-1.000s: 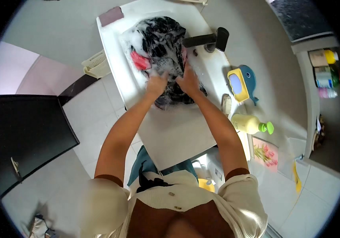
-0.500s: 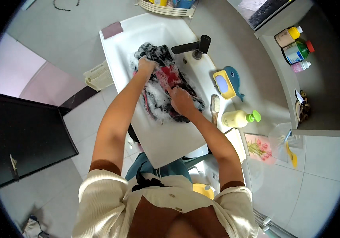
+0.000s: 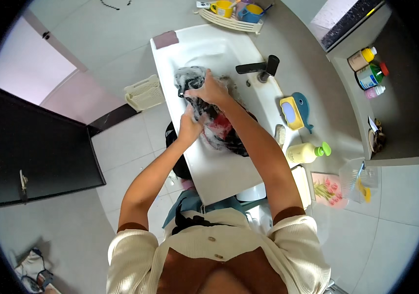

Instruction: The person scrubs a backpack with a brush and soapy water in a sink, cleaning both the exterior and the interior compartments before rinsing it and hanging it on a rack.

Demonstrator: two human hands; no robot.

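Observation:
A wet black garment with a red patch lies bunched and covered in suds in the white sink. My right hand reaches across to its far end and grips a foamy black fold. Closer to me, at the garment's left edge, my left hand is closed on the cloth, its fingertips partly hidden by fabric and foam. Just right of the far end stands the black faucet, apart from both hands.
Along the right rim are a scrub brush, a yellow soap dish and a pump bottle. A mauve cloth drapes the far left corner. A corner rack holds cups. Several bottles stand on the right shelf.
My right hand has moved from the red patch to the garment's far end. My left hand has come back nearer to me, and the far part of the cloth is bunched up. The view has shifted.

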